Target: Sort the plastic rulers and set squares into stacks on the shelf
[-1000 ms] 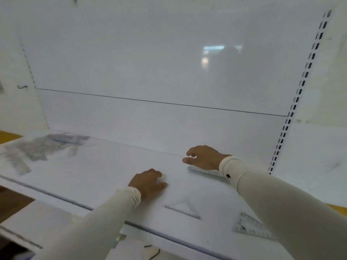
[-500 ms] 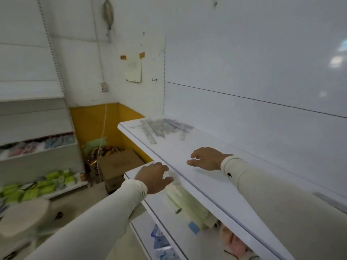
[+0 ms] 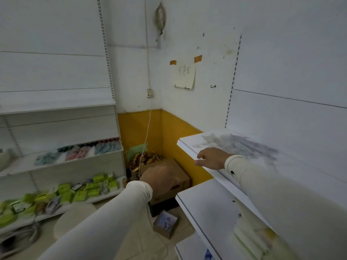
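Note:
A loose heap of clear plastic rulers and set squares (image 3: 242, 145) lies blurred at the far left end of the white shelf (image 3: 187, 145). My right hand (image 3: 211, 159) hovers over the shelf's front edge just short of that heap, fingers spread and relaxed, holding nothing. My left hand (image 3: 159, 178) hangs in the air off the shelf, to the left of its edge, in front of a cardboard box; its fingers point away and hold nothing that I can see.
A lower white shelf (image 3: 202, 201) juts out beneath. On the floor in the corner stand a cardboard box (image 3: 169, 175) and a small box (image 3: 165, 224). A round stool (image 3: 75, 218) stands lower left. Shelves with green packets (image 3: 75, 192) line the left wall.
My view has swung left from the shelf's right part to the corner. Both hands moved left along the shelf; the left hand has come off the shelf edge into the air.

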Action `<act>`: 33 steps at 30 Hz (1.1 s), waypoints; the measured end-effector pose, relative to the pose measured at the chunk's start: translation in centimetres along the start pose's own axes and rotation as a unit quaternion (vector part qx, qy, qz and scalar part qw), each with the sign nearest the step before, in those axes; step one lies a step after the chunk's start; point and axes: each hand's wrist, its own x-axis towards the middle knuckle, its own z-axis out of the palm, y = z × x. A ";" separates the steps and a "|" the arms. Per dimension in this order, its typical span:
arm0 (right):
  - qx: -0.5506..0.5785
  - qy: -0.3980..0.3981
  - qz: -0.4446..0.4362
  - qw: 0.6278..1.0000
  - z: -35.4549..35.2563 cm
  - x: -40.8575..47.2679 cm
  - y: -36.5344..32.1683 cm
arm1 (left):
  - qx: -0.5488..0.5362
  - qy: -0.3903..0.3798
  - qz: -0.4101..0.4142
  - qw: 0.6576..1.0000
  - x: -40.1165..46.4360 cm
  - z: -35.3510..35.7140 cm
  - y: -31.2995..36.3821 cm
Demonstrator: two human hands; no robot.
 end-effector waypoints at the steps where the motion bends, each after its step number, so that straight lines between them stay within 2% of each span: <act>1: -0.005 0.003 -0.002 1.000 -0.1 1.9 -0.3 | 0.007 0.003 0.001 1.000 0.7 -0.4 -1.1; 4: -0.009 -0.001 -0.012 1.000 0.0 7.8 -0.8 | 0.060 0.021 0.012 0.998 4.8 -0.8 -4.8; 10: 0.013 -0.001 -0.036 0.999 -0.8 20.5 -0.5 | 0.079 0.001 -0.017 0.997 15.3 -1.9 -11.3; 16: 0.045 0.010 -0.030 0.998 -3.2 32.2 2.3 | 0.089 -0.002 -0.001 0.996 27.0 -4.2 -15.0; 21: 0.048 -0.005 -0.009 0.999 -4.4 37.9 4.7 | 0.082 -0.017 0.019 0.996 35.2 -4.6 -16.8; 27: 0.040 0.014 0.074 0.996 -6.0 40.8 9.6 | 0.055 -0.032 0.121 0.991 44.7 -4.4 -16.2; 33: 0.041 0.064 0.244 0.967 -6.9 37.2 14.2 | 0.036 -0.064 0.296 0.952 51.8 -3.2 -11.4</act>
